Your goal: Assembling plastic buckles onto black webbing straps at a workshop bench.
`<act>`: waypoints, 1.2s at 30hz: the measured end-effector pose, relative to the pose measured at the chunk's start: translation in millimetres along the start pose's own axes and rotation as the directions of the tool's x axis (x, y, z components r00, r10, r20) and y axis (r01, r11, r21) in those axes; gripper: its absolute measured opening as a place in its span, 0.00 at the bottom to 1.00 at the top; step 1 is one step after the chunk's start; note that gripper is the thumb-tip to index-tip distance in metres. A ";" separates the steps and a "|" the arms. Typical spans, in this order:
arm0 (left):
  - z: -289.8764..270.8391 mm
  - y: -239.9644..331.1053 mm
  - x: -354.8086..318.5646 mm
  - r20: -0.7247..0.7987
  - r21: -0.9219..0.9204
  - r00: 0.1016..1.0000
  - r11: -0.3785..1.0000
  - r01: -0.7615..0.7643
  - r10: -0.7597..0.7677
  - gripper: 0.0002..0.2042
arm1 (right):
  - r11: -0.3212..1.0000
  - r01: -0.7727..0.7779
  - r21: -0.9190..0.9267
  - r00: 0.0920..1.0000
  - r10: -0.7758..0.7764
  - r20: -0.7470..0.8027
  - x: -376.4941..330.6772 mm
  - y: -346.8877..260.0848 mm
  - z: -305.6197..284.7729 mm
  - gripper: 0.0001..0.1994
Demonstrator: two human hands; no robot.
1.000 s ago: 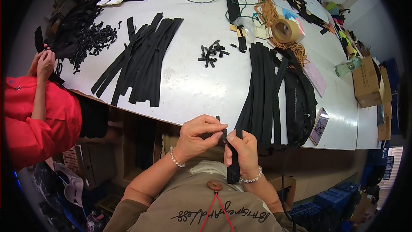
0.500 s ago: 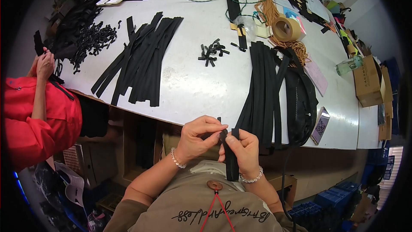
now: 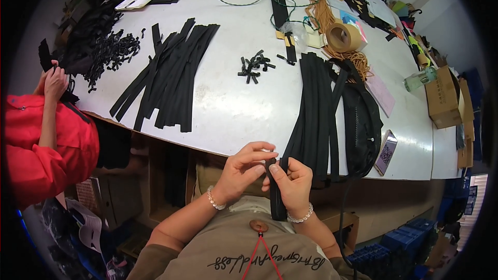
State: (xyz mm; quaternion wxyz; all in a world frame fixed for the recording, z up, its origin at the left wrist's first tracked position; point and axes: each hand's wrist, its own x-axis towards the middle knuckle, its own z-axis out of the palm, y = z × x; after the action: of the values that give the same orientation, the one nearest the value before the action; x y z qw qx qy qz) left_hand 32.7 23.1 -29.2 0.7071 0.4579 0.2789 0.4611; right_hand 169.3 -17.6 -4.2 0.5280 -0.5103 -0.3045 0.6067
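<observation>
My right hand pinches a folded black zipper between thumb and fingers, in front of my chest. The lower loop of the zipper hangs down towards my apron. Closed in from the other side, my left hand has its thumb and forefinger around the zipper's upper end. Whether a slider sits between those fingertips is hidden. Beyond my hands, a small heap of black zipper sliders with pulls lies on the white table. More black zippers are laid out in a bundle just right of my hands.
Another spread of black zippers lies left of centre. A black bag and a phone rest on the right. Behind stand a tape roll and tan cord. A co-worker in red works at the left.
My left fingers have shifted slightly, and the dark tip that stuck up above them no longer shows. My right hand keeps its hold on the zipper.
</observation>
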 end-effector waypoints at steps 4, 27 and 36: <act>5.9 -0.1 -3.1 -0.096 0.028 0.992 0.996 0.087 -0.084 0.12 | 0.817 0.391 -0.424 0.900 -0.436 -0.009 1.9 6.3 1.0 0.05; 7.1 15.9 6.3 -0.111 -0.363 0.933 0.888 0.283 -0.343 0.10 | 0.979 0.201 -0.022 0.972 -0.197 0.124 17.1 -18.8 -10.3 0.05; 0.2 10.7 5.2 -0.001 -0.342 0.927 0.871 0.353 -0.376 0.08 | 0.974 0.207 -0.094 0.966 -0.188 0.179 17.3 -21.2 -15.2 0.08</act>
State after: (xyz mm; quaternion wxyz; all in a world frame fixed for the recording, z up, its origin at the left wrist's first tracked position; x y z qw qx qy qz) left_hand 30.8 29.5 -19.2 0.8389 0.2541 0.3013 0.3755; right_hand 192.0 1.8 5.4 0.5288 -0.4528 -0.4311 0.5740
